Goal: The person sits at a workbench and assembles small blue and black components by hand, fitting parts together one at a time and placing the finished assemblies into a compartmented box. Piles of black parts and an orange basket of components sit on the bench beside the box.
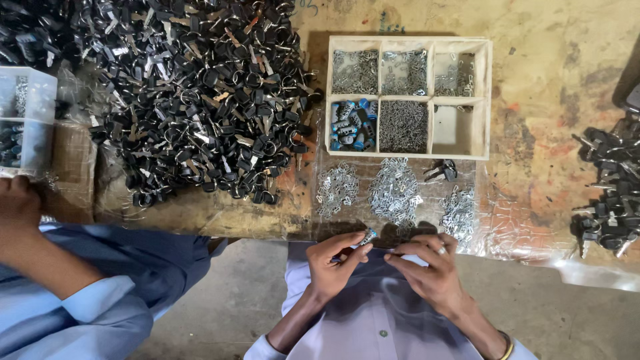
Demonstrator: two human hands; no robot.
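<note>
Left hand (331, 261) pinches a small metal cylinder (367, 236) at the fingertips, just below the bench edge. Right hand (427, 265) has fingers curled narrow near it; contents unclear. Wooden compartment tray (487, 100) sits beyond.

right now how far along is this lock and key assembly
Done: hard to tell; a big pile of black-headed keys covers the bench, more keys lie at right. In hand: the left hand pinches a small blue-tipped cylinder while the right hand works a tiny part. Left: blue cylinders in the wooden tray, plus heaps of metal bits.
</note>
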